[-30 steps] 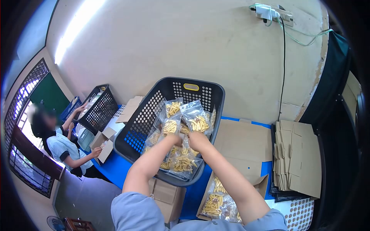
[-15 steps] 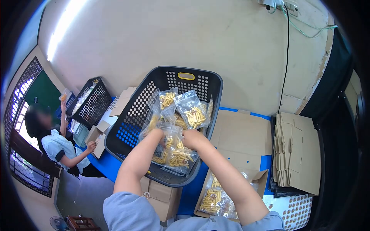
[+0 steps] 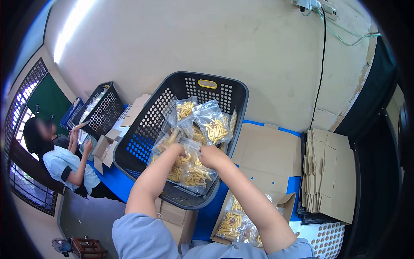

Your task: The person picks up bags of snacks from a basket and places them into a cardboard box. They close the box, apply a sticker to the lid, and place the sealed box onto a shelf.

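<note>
Against a beige wall, on the blue desk [image 3: 123,183], the left hand [image 3: 176,150] and right hand [image 3: 210,156] both pinch one snack bag [image 3: 186,169] inside the black basket [image 3: 146,142]; gripping its top seam and lifting it straight up should keep neighbouring bags from snagging.

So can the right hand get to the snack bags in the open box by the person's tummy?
Probably yes. The right hand is in the black basket now, but the open box sits just below that arm, and nothing covers its snack bags.
</note>
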The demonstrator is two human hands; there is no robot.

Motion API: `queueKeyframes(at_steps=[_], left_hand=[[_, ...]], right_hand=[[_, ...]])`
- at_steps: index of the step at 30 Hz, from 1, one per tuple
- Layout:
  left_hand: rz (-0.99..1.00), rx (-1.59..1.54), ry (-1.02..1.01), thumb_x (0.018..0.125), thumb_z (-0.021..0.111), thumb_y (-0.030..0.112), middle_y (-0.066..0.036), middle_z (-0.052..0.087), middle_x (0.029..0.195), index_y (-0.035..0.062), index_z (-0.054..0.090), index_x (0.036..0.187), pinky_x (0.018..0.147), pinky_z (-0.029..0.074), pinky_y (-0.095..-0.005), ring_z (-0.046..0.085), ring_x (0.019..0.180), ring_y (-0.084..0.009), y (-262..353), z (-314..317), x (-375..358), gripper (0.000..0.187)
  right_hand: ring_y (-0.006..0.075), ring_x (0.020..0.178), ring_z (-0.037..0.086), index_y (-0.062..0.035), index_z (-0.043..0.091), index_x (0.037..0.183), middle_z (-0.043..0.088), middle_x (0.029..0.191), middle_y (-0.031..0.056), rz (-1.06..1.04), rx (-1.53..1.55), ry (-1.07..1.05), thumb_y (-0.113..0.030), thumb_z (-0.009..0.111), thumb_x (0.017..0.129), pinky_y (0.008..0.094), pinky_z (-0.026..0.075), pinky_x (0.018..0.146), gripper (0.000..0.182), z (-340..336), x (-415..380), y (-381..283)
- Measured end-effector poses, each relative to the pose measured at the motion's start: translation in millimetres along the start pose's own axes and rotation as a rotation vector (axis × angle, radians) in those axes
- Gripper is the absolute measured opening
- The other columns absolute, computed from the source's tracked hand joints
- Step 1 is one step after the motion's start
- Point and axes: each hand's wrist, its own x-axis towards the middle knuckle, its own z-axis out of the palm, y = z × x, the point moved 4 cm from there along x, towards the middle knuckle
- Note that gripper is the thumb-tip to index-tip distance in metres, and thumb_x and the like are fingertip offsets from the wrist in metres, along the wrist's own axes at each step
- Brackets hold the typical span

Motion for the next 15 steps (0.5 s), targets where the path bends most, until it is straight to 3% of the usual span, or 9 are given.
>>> queueKeyframes(at_steps=[5,7,9,10,12,13,15], left_hand=[[-0.112,-0.043,0.06,0.068,0.078,0.045,-0.008,0.061,0.123,0.0229,0.061,0.122,0.104,0.021,-0.0672,0.055,0.117,-0.0287,-51.8,-72.7,47.6,0.061],[0.001,-0.363,0.244,0.063,0.084,0.035,-0.011,0.068,0.108,0.0076,0.067,0.112,0.099,0.041,-0.0488,0.061,0.107,-0.023,-39.9,-142.9,-32.1,0.059],[0.284,-0.848,0.42,0.07,0.081,0.023,-0.013,0.071,0.093,-0.0035,0.069,0.098,0.083,0.052,-0.0325,0.066,0.092,-0.0174,-57.7,-157.6,-16.5,0.04],[0.29,-0.848,0.426,0.07,0.081,0.023,-0.013,0.071,0.093,-0.0035,0.069,0.098,0.083,0.052,-0.0325,0.066,0.092,-0.0174,-45.3,-173.3,-33.4,0.04],[0.453,-1.342,0.58,0.077,0.074,0.007,-0.011,0.071,0.09,-0.0058,0.069,0.096,0.077,0.052,-0.0268,0.066,0.082,-0.0133,-16.9,-211.0,-78.5,0.024],[0.461,-1.342,0.583,0.077,0.074,0.007,-0.011,0.071,0.09,-0.0058,0.069,0.096,0.077,0.052,-0.0268,0.066,0.082,-0.0133,-2.2,-221.3,-98.2,0.024],[0.581,-1.376,0.537,0.081,0.067,-0.004,-0.011,0.07,0.092,-0.0034,0.07,0.097,0.077,0.052,-0.0233,0.066,0.083,-0.0135,27.1,-237.0,-140.2,0.017]], right_hand=[[0.0379,0.1,0.06,0.001,0.063,0.106,0.064,0.104,0.0232,0.01,-0.004,0.012,-0.02,0.055,0.082,0.0448,0.047,0.087,0.033,-0.6,-4.3,1.8],[0.038,0.099,0.06,0.0013,0.063,0.105,0.064,0.103,0.0229,-0.008,-0.026,0.033,-0.019,0.055,0.082,0.0447,0.048,0.087,0.032,-5.4,-8.1,-1.7],[0.0383,0.094,0.061,0.0026,0.065,0.094,0.065,0.096,0.0213,-0.14,0.184,0.261,-0.013,0.054,0.081,0.0446,0.048,0.083,0.023,-26.7,-19.4,-16.5],[0.0383,0.094,0.061,0.0026,0.065,0.094,0.065,0.096,0.0213,-0.143,0.18,0.268,-0.013,0.054,0.081,0.0446,0.048,0.083,0.023,-29.4,-17.2,-16.5],[0.0338,0.095,0.059,0.0015,0.063,0.098,0.063,0.098,0.0191,-0.27,0.358,0.692,-0.014,0.053,0.087,0.0403,0.047,0.084,0.022,-50.4,-21.9,-16.6],[0.0338,0.095,0.059,0.0015,0.063,0.098,0.063,0.098,0.0191,-0.272,0.355,0.699,-0.014,0.053,0.087,0.0403,0.047,0.084,0.022,-55.3,-25.8,-17.6],[0.0282,0.096,0.057,-0.0019,0.056,0.115,0.06,0.103,0.0131,-0.296,0.828,0.915,-0.018,0.053,0.091,0.0383,0.044,0.088,0.029,-73.4,-45.3,-9.5]])
